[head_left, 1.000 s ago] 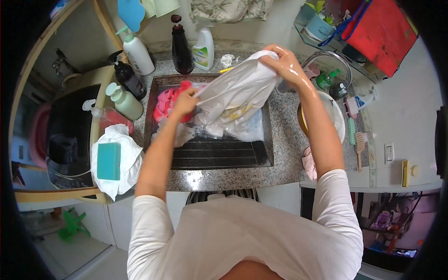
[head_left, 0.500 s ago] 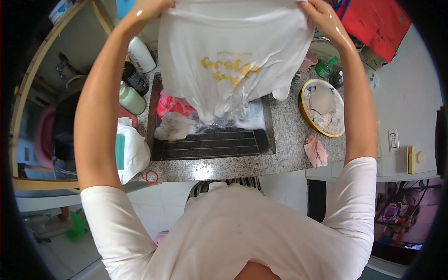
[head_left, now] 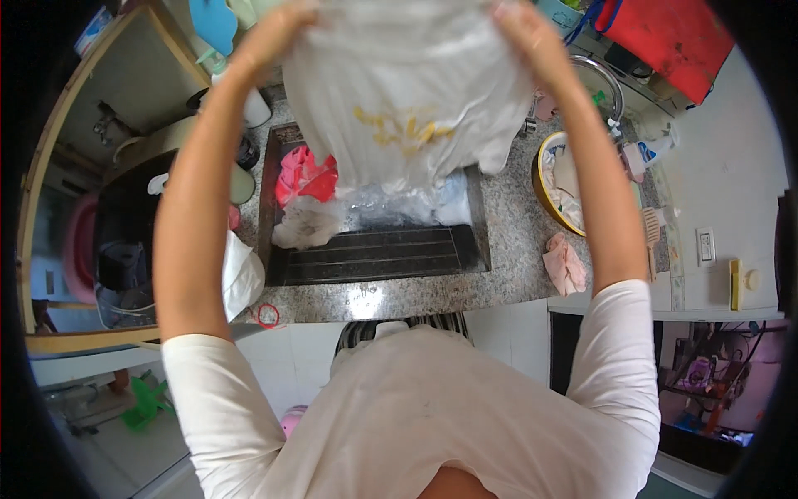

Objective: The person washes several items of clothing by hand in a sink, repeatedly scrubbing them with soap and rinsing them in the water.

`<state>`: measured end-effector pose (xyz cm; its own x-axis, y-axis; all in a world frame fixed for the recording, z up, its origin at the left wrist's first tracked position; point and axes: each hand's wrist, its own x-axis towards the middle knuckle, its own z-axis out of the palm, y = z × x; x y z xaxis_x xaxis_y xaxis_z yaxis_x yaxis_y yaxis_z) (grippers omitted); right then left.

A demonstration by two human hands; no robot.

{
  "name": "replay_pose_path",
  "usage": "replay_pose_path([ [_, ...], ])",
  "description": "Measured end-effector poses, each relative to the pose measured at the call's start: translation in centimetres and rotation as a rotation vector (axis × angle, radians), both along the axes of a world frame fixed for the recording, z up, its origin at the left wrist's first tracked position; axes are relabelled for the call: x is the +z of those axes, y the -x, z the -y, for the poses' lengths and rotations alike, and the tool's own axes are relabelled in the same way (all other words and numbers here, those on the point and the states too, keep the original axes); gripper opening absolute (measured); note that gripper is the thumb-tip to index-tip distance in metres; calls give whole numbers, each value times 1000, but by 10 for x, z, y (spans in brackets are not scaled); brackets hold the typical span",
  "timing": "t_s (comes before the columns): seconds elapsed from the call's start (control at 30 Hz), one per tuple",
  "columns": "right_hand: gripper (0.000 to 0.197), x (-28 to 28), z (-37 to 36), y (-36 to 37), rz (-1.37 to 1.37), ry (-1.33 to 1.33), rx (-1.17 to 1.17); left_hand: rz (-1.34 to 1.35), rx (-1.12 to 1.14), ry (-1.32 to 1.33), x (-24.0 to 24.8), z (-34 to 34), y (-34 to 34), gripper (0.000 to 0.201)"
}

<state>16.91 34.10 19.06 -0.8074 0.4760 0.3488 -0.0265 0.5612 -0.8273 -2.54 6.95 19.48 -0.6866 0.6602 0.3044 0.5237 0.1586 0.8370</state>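
Note:
A wet white shirt (head_left: 407, 91) with yellow lettering hangs stretched between my two raised hands, above the sink. My left hand (head_left: 281, 32) is closed on its upper left edge, my right hand (head_left: 525, 37) on the upper right one; both are blurred by motion. The shirt's lower end hangs over the dark sink (head_left: 366, 264) and hides its far part. Inside the sink lie a bright red-pink cloth (head_left: 304, 176), a greyish-white cloth (head_left: 307, 226) and, at the right, a pale bluish-white cloth (head_left: 453, 204), with water between them.
On the right counter stand a yellow-rimmed basin (head_left: 542, 187) holding cloths and, nearer me, a pink cloth (head_left: 565, 264). A curved metal faucet (head_left: 613, 87) rises behind my right forearm. Left of the sink are bottles (head_left: 256, 108), a white bag (head_left: 242, 279) and a red band (head_left: 268, 315).
Both hands have come slightly closer together, and the shirt hangs looser and blurred between them. Its lower end has risen, uncovering more of the sink. My right hand has moved left.

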Motion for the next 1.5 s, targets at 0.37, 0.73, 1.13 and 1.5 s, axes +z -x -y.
replay_pose_path([
  [0.37,29,-347,112,7,259,-571,164,-400,40,678,-359,-9,-93,60],
  [0.73,30,-461,93,51,1039,-629,575,331,-241,1002,-462,-25,-68,47],
  [1.13,23,-242,25,43,688,-194,703,52,-598,955,-262,29,11,40],
  [1.5,27,35,47,51,200,-497,853,605,-577,83,-6,25,-11,34],
])
